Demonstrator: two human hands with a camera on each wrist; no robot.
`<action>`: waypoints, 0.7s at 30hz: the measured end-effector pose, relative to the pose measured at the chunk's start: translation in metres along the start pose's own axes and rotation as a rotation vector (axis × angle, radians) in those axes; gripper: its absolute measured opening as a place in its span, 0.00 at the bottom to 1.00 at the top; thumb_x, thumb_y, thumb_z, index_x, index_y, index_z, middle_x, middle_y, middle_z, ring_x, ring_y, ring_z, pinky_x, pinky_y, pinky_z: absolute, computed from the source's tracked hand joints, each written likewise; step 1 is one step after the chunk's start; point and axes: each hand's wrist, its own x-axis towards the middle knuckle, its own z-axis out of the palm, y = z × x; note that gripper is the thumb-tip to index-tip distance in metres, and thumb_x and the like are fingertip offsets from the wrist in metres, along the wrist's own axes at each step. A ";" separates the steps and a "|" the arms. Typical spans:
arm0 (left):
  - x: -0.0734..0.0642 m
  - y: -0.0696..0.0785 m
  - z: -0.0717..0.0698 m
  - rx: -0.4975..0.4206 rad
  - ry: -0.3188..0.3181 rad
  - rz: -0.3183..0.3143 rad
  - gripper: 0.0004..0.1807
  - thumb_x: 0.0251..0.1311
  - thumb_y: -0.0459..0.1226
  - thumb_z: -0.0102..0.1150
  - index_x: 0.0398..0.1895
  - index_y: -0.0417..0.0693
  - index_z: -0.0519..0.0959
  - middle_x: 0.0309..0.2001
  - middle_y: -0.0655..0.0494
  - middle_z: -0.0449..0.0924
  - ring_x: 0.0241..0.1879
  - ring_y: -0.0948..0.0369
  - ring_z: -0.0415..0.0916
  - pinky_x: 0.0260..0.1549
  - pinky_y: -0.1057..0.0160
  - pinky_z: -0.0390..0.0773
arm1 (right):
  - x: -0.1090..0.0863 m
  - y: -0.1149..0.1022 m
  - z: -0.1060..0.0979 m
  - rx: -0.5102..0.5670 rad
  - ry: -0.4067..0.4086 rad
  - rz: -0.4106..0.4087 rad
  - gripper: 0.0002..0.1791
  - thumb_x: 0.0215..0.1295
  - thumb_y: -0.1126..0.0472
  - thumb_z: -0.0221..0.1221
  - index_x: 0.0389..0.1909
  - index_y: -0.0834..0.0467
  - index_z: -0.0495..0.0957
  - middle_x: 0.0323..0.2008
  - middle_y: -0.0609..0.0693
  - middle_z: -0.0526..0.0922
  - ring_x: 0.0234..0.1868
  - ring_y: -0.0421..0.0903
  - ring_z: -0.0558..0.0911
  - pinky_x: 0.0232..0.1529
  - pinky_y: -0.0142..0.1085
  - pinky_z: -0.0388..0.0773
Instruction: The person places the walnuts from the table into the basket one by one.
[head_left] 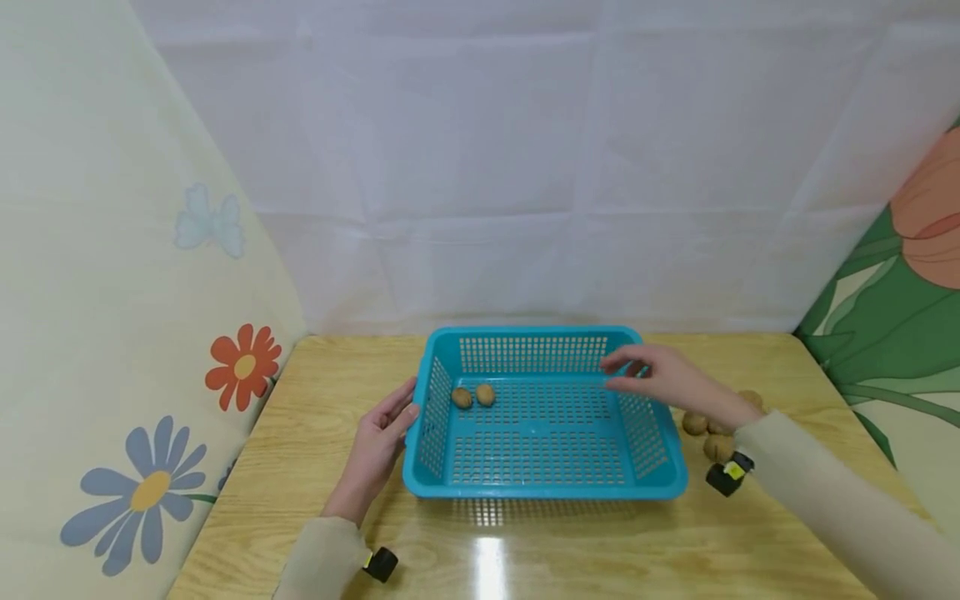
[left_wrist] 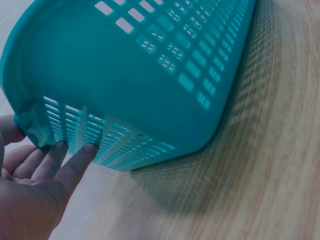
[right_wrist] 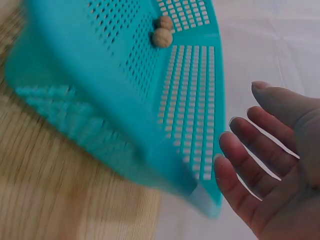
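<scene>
A blue plastic basket [head_left: 536, 487] with slotted walls stands on the table. Two walnuts [head_left: 473, 396] lie near the left end of its floor. My left hand [head_left: 381, 437] holds the basket's left end, thumb at the rim and fingers against the outer wall; the left wrist view shows these fingers [left_wrist: 75, 167] just under the rim. Over the basket's right end hangs my right hand [head_left: 656, 375], fingers apart and nothing between them. Several walnuts [head_left: 718, 448] lie on the table right of the basket, partly hidden under my right forearm.
The wooden table [head_left: 315, 400] meets a white cloth backdrop [head_left: 480, 183] along its far edge. Flower-printed panels [head_left: 97, 333] flank it left and right. A dark camera [head_left: 726, 479] is strapped at my right wrist, close to the loose walnuts.
</scene>
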 end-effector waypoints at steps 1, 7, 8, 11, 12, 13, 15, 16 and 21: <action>0.000 0.000 0.000 0.003 0.002 0.000 0.30 0.79 0.38 0.55 0.80 0.46 0.64 0.77 0.46 0.66 0.58 0.69 0.80 0.53 0.62 0.84 | -0.006 0.003 -0.004 -0.001 0.008 0.010 0.19 0.73 0.55 0.65 0.59 0.60 0.83 0.54 0.55 0.86 0.45 0.44 0.84 0.41 0.38 0.83; 0.000 0.000 0.001 0.015 0.008 -0.011 0.30 0.78 0.39 0.56 0.80 0.47 0.64 0.77 0.46 0.67 0.59 0.69 0.80 0.54 0.62 0.84 | -0.040 0.023 -0.022 -0.035 0.067 0.080 0.18 0.75 0.55 0.64 0.60 0.58 0.83 0.54 0.55 0.86 0.46 0.46 0.83 0.42 0.39 0.83; 0.000 0.000 0.001 0.016 0.007 -0.013 0.30 0.78 0.39 0.56 0.80 0.47 0.64 0.77 0.46 0.67 0.59 0.69 0.80 0.54 0.62 0.84 | -0.045 0.027 -0.025 -0.045 0.077 0.092 0.18 0.75 0.55 0.63 0.60 0.58 0.83 0.54 0.54 0.86 0.46 0.47 0.83 0.42 0.39 0.83; 0.001 -0.001 0.000 0.019 0.005 -0.016 0.30 0.79 0.40 0.56 0.80 0.48 0.64 0.77 0.47 0.67 0.59 0.69 0.79 0.55 0.61 0.83 | -0.060 0.039 -0.032 -0.056 0.092 0.118 0.18 0.76 0.55 0.62 0.61 0.58 0.82 0.54 0.57 0.86 0.46 0.48 0.82 0.38 0.39 0.83; 0.001 -0.001 0.000 0.022 0.004 -0.016 0.30 0.79 0.40 0.56 0.80 0.48 0.64 0.77 0.47 0.67 0.59 0.69 0.79 0.55 0.61 0.83 | -0.065 0.043 -0.034 -0.059 0.098 0.127 0.18 0.76 0.55 0.62 0.62 0.58 0.82 0.54 0.58 0.86 0.45 0.48 0.83 0.37 0.38 0.83; 0.001 -0.001 0.000 0.022 0.005 -0.016 0.30 0.79 0.40 0.56 0.80 0.48 0.65 0.77 0.47 0.67 0.59 0.69 0.79 0.55 0.61 0.83 | -0.069 0.048 -0.036 -0.065 0.102 0.137 0.19 0.76 0.56 0.62 0.62 0.58 0.81 0.54 0.58 0.85 0.45 0.48 0.83 0.37 0.38 0.83; 0.002 -0.002 -0.001 0.023 0.006 -0.014 0.30 0.78 0.40 0.56 0.80 0.48 0.65 0.77 0.47 0.67 0.59 0.69 0.80 0.54 0.62 0.84 | -0.077 0.057 -0.040 -0.074 0.114 0.155 0.18 0.76 0.57 0.62 0.62 0.59 0.81 0.55 0.60 0.85 0.45 0.47 0.83 0.36 0.36 0.83; 0.002 -0.002 -0.001 0.022 0.008 -0.013 0.30 0.78 0.40 0.56 0.80 0.48 0.65 0.77 0.47 0.67 0.59 0.69 0.80 0.54 0.62 0.84 | -0.081 0.063 -0.042 -0.081 0.121 0.162 0.18 0.76 0.57 0.62 0.62 0.59 0.81 0.55 0.60 0.85 0.44 0.46 0.83 0.36 0.36 0.83; 0.002 -0.003 -0.002 0.005 0.010 -0.011 0.30 0.78 0.39 0.56 0.80 0.47 0.65 0.76 0.46 0.67 0.58 0.69 0.80 0.53 0.62 0.84 | -0.096 0.087 -0.049 -0.107 0.142 0.187 0.18 0.76 0.61 0.61 0.62 0.63 0.81 0.55 0.64 0.85 0.43 0.39 0.82 0.35 0.34 0.82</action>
